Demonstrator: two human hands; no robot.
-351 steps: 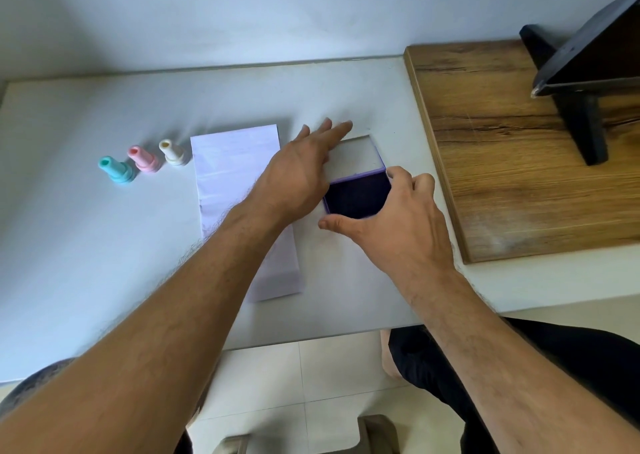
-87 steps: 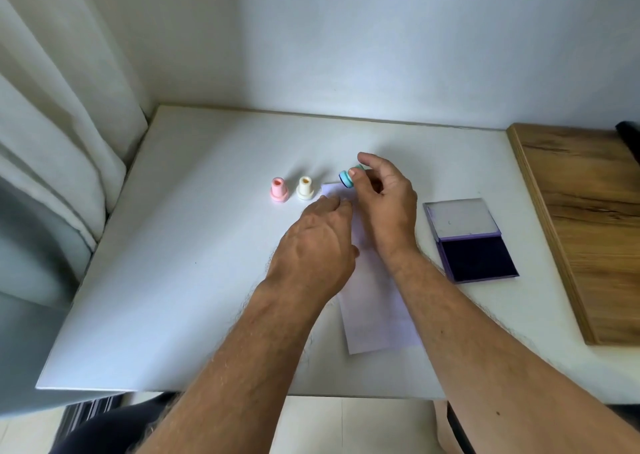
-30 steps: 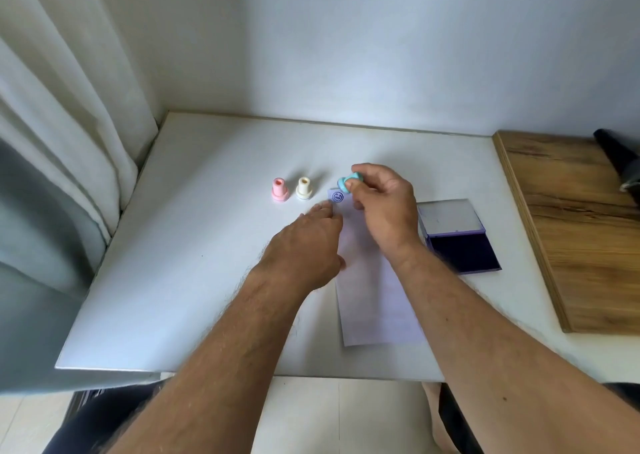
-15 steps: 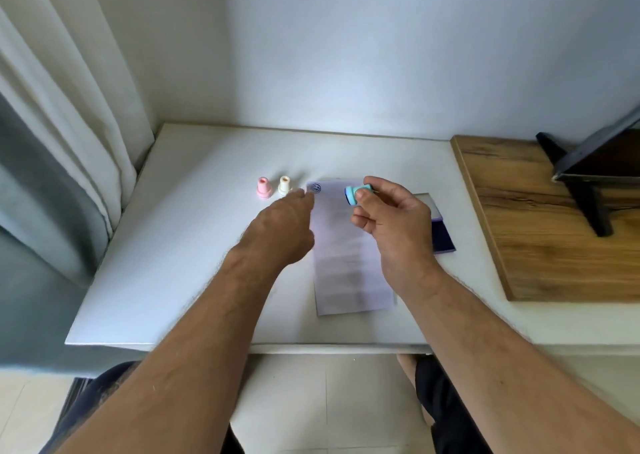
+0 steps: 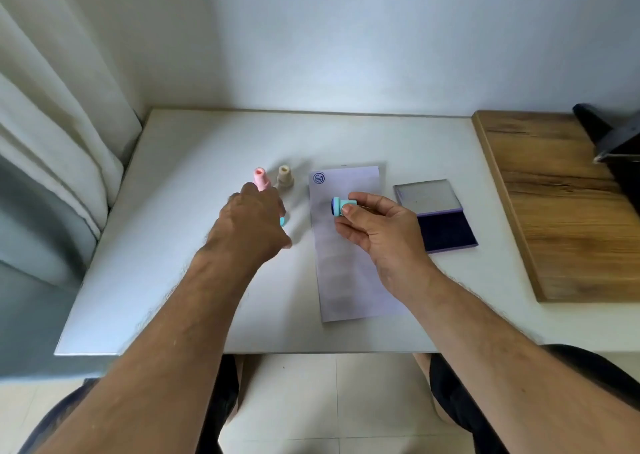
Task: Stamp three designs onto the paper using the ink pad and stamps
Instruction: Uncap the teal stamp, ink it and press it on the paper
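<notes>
A strip of white paper [image 5: 349, 256] lies on the white table [image 5: 180, 246], with one round blue print [image 5: 319, 178] in its far left corner. My right hand [image 5: 377, 232] pinches the teal stamp [image 5: 341, 206] above the paper, its inked face turned left. My left hand [image 5: 252, 225] hovers left of the paper with curled fingers, and the edge of a small teal cap [image 5: 283, 221] shows under its thumb. Its knuckles hide the base of the pink stamp [image 5: 260, 177]. The cream stamp [image 5: 285, 176] stands beside it. The ink pad [image 5: 445, 228] lies open on the right.
A wooden board [image 5: 554, 211] lies along the table's right side, with a black stand [image 5: 609, 138] at its far end. A curtain [image 5: 52, 124] hangs at the left. The wall runs along the table's back edge. My knees show under the front edge.
My right hand lifted the teal stamp off the paper's far corner, where a blue print now shows, and drew it back. My left hand moved off the paper to the pink stamp.
</notes>
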